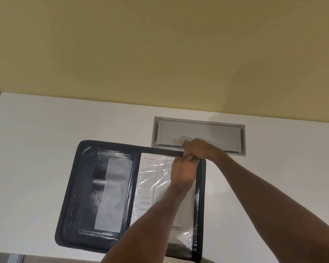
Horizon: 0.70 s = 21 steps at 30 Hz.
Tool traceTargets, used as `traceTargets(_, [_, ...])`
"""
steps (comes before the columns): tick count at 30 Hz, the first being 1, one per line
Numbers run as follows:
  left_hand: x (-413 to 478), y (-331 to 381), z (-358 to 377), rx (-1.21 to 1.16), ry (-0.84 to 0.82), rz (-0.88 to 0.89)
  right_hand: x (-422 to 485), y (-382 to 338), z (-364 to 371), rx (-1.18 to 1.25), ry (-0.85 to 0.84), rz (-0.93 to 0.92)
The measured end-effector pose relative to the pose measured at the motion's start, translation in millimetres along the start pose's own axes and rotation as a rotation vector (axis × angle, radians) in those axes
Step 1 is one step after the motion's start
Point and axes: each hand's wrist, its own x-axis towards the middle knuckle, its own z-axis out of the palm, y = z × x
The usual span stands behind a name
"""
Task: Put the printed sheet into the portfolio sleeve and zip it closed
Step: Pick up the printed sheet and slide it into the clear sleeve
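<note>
A black zip portfolio lies open flat on the white table. Its right half holds a clear plastic sleeve with the printed sheet inside it. My left hand rests over the sleeve's top right part, fingers pinched at the top edge. My right hand meets it at the portfolio's top right corner, fingers closed there too. What the fingers pinch is hidden; it looks like the sleeve's top edge. The left half shows dark pockets with a grey panel.
The white table runs to a yellow wall. A grey metal cable flap is set into the table just beyond the portfolio's top right corner, under my right hand. The table's near edge cuts under the portfolio's bottom.
</note>
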Motion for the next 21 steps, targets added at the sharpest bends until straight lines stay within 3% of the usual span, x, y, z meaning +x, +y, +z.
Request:
traceTargets(7, [2,-6,5,-0.073,0.010,-0.016,-2,-5,7,-0.030,-0.119,0.086])
traceTargets(13, [2,-13,1,0.028,0.002,0.077,0,-4,13,0.075,-0.115,0.127])
traceTargets(17, [-11,-41,-10,-0.013,-0.002,0.171,-3,-4,15,-0.025,-0.118,0.099])
traceTargets(21, [-22,-88,-38,0.067,-0.033,0.093,-13,3,12,-0.289,-0.139,0.050])
